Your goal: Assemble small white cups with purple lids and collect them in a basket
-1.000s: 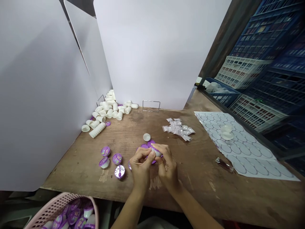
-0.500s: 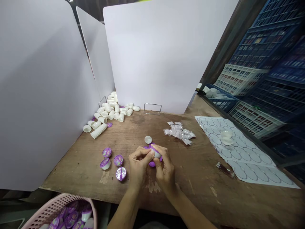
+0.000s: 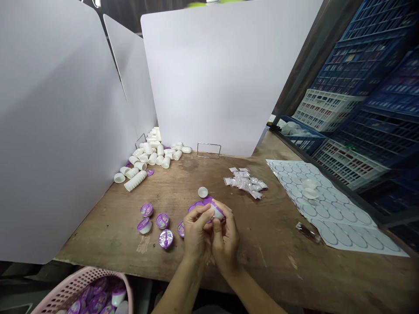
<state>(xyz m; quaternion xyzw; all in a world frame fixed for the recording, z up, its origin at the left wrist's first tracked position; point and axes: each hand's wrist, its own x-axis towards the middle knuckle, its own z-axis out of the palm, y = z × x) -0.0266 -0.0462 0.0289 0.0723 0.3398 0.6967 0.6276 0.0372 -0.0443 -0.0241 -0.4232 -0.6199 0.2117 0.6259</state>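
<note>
Between my two hands, a small white plastic cup with a purple lid (image 3: 217, 212) is tilted on its side. My left hand (image 3: 197, 224) pinches it from the left with thumb and fingers. My right hand (image 3: 227, 231) wraps its other side, thumb against the white wall. Purple lids (image 3: 197, 204) lie on the table just behind my hands, partly hidden by them. An open white cup (image 3: 203, 192) stands a little farther back. To the left are several purple-lidded cups (image 3: 163, 220) and a cup with a silvery foil top and a purple spoon on it (image 3: 166, 239).
White cups (image 3: 152, 158) are heaped at the back left by white partition panels (image 3: 209, 78). Small clear packets (image 3: 245, 182) lie back right. A sheet printed with circles (image 3: 327, 205) covers the right side. A pink basket (image 3: 128, 290) of lidded cups stands front left; crates (image 3: 356, 109) are stacked right.
My hands have turned the purple-lidded cup, and my left hand has shifted right. A printed purple lid and more purple lids now show beside and behind my left hand.
</note>
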